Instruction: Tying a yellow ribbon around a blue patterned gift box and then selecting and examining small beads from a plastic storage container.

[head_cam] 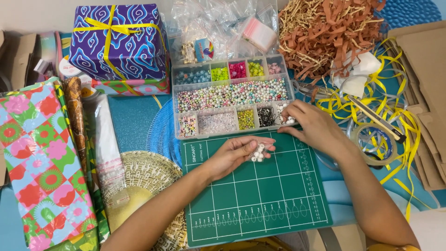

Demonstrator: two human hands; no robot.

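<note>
My left hand (231, 155) rests above the green cutting mat (260, 200), fingers closed on a short strand of white beads (258, 154). My right hand (310, 123) reaches into the bottom-right compartment of the clear bead organiser box (232, 95), fingertips pinching among white beads (289, 119) there. The box holds pastel pearl beads in its wide middle row and small coloured beads in the other compartments.
A blue patterned gift box with yellow ribbon (118, 39) stands at the back left. Colourful wrapping paper (42, 162) lies left. Brown paper shred (332, 30), yellow ribbon (395, 111), a tape roll (374, 144) and small plastic bags (223, 28) crowd the back and right.
</note>
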